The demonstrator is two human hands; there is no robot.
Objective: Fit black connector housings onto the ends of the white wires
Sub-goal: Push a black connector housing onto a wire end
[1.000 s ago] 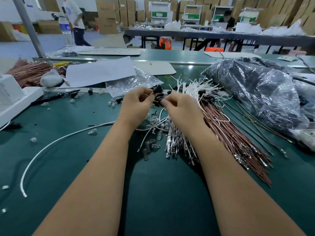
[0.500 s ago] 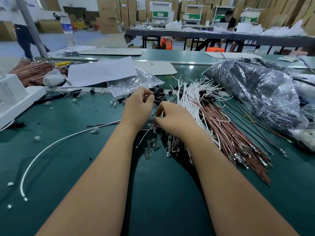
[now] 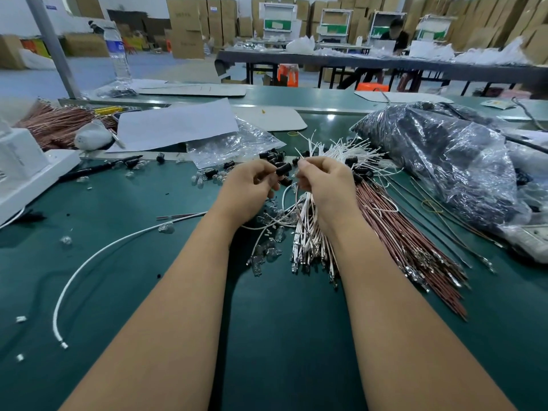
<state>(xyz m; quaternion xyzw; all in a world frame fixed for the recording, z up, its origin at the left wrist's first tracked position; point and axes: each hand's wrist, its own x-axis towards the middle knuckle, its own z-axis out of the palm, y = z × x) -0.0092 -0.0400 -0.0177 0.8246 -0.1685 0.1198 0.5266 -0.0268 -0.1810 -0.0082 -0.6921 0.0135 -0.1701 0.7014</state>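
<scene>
My left hand [image 3: 252, 185] pinches a small black connector housing [image 3: 283, 169] between thumb and fingers. Close beside it, my right hand [image 3: 324, 182] pinches the end of a white wire [image 3: 297, 191] that loops down toward the table. The wire tip points at the housing; whether they touch is hidden by my fingers. More black housings [image 3: 274, 157] lie scattered just beyond my hands. A fanned bundle of white wires [image 3: 350, 151] spreads behind my right hand, its metal terminal ends [image 3: 308, 253] near my right wrist.
A bundle of red-brown wires [image 3: 412, 244] lies right of my right arm. A big plastic bag of dark parts [image 3: 444, 161] fills the right side. Clear glass bulbs [image 3: 267, 253] lie below my left hand, a long white cable [image 3: 89, 262] curves at left, a white box [image 3: 26, 170] far left.
Both hands have lifted from the pile and come together. My left hand now holds a black housing out in front of my right hand's wire end.
</scene>
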